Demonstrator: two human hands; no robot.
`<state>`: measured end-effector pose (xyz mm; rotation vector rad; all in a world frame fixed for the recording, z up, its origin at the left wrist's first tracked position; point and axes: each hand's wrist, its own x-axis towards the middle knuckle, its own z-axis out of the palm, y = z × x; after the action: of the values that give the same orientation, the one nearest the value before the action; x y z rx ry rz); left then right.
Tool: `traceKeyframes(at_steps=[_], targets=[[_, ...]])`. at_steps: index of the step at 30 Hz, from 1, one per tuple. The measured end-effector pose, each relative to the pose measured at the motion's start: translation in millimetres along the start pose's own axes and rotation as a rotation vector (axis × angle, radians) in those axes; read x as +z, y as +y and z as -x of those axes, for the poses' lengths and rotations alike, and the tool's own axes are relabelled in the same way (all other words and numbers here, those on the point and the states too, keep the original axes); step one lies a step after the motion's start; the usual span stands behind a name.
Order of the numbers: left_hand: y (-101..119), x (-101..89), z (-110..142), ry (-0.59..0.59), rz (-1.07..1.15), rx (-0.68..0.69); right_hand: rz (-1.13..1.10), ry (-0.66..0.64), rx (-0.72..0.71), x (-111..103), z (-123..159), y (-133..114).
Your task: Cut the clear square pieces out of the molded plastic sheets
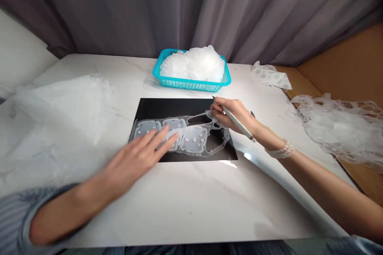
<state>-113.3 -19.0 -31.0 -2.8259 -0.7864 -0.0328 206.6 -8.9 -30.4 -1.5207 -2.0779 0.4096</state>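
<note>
A translucent sheet [196, 137] of soft-looking plastic lies on a black mat [173, 105]. It has several rounded-square panels at left and middle, and thin webbing with open gaps at the right. My left hand [140, 149] rests palm down with fingers spread, its fingertips on the panels. My right hand [231, 113] is closed around a slim, pale, pen-shaped tool [239, 125] with a dark tip pointing up and left. Its fingertips are at the sheet's webbed right end, and the webbing there looks raised and bunched. Whether they pinch it is hard to make out.
Behind the mat stands a turquoise basket [194, 85] heaped with translucent white pieces [197, 63]. Clear plastic film or bags [66, 115] cover the table's left. At right lie a tangle of stringy plastic webbing [344, 131] and a small perforated piece [271, 75], beside a cardboard box [350, 59].
</note>
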Motion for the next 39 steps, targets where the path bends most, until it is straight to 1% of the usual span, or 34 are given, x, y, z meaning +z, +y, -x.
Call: traceKeyframes(at_steps=[1, 3, 4, 5, 7, 10, 12, 13, 14, 15, 16, 18, 19, 20, 21, 22, 24, 27, 28, 30, 32, 36, 38, 39], targets=[[-14.5, -2.4, -12.1, 0.067, -0.028, 0.060, -0.002, 0.019, 0.076, -5.0, 7.0, -3.0], [-42.8, -8.2, -37.1, 0.160, -0.025, 0.237, -0.072, 0.036, 0.217, -13.5, 19.1, -14.5], [-55.5, -12.4, -48.3, 0.200, 0.008, 0.297, -0.138, 0.039, 0.273, -17.5, 24.3, -22.9], [-66.4, -17.9, -57.6, 0.220, 0.061, 0.320, -0.209, 0.042, 0.319, -21.7, 29.0, -32.8], [-82.5, -32.7, -69.9, 0.226, 0.175, 0.313, -0.337, 0.093, 0.391, -31.1, 37.3, -55.3], [-94.6, -57.3, -77.9, 0.223, 0.228, 0.203, -0.426, 0.283, 0.473, -43.6, 47.0, -87.3], [-99.1, -63.8, -82.2, 0.259, 0.187, 0.092, -0.410, 0.428, 0.452, -43.6, 51.1, -99.6], [-100.9, -61.3, -84.6, 0.283, 0.165, 0.058, -0.373, 0.478, 0.405, -39.4, 52.7, -101.6], [-102.3, -54.5, -86.7, 0.300, 0.148, 0.045, -0.320, 0.487, 0.341, -32.5, 54.5, -100.6], [-103.1, -43.8, -88.1, 0.301, 0.142, 0.069, -0.259, 0.457, 0.276, -23.4, 56.6, -97.0], [-103.2, -30.3, -88.2, 0.286, 0.143, 0.132, -0.199, 0.402, 0.219, -13.2, 59.1, -91.4], [-100.2, -0.4, -82.2, 0.209, 0.142, 0.207, -0.112, 0.241, 0.163, 5.9, 65.5, -77.4], [-96.8, 12.9, -75.8, 0.186, 0.121, 0.215, -0.080, 0.165, 0.160, 12.8, 69.2, -70.8], [-92.0, 23.5, -67.4, 0.174, 0.082, 0.194, -0.056, 0.113, 0.170, 16.9, 72.7, -65.3], [-85.7, 30.6, -57.4, 0.167, 0.036, 0.169, -0.033, 0.089, 0.185, 18.2, 75.9, -61.5], [-78.0, 34.2, -46.8, 0.164, -0.005, 0.151, -0.006, 0.077, 0.209, 17.1, 78.3, -59.6], [-59.4, 32.7, -26.5, 0.166, -0.046, 0.169, 0.025, 0.104, 0.277, 10.4, 79.9, -60.7], [-28.7, 24.0, -5.9, 0.197, 0.010, 0.294, -0.034, 0.216, 0.374, 2.8, 73.6, -71.6], [-19.5, 22.9, -1.9, 0.211, 0.039, 0.315, -0.076, 0.252, 0.389, 3.7, 69.9, -76.6], [-4.8, 24.8, 3.2, 0.236, 0.099, 0.313, -0.161, 0.310, 0.400, 11.6, 61.6, -87.7], [4.0, 30.7, 6.0, 0.258, 0.142, 0.290, -0.220, 0.296, 0.412, 25.9, 54.3, -98.9], [9.7, 41.3, 9.7, 0.293, 0.121, 0.273, -0.310, 0.174, 0.446, 55.8, 48.7, -115.1], [10.3, 42.7, 11.0, 0.291, 0.077, 0.271, -0.329, 0.171, 0.469, 61.7, 48.6, -116.4], [10.6, 42.5, 11.6, 0.287, 0.054, 0.272, -0.323, 0.186, 0.482, 61.2, 47.8, -114.5]])
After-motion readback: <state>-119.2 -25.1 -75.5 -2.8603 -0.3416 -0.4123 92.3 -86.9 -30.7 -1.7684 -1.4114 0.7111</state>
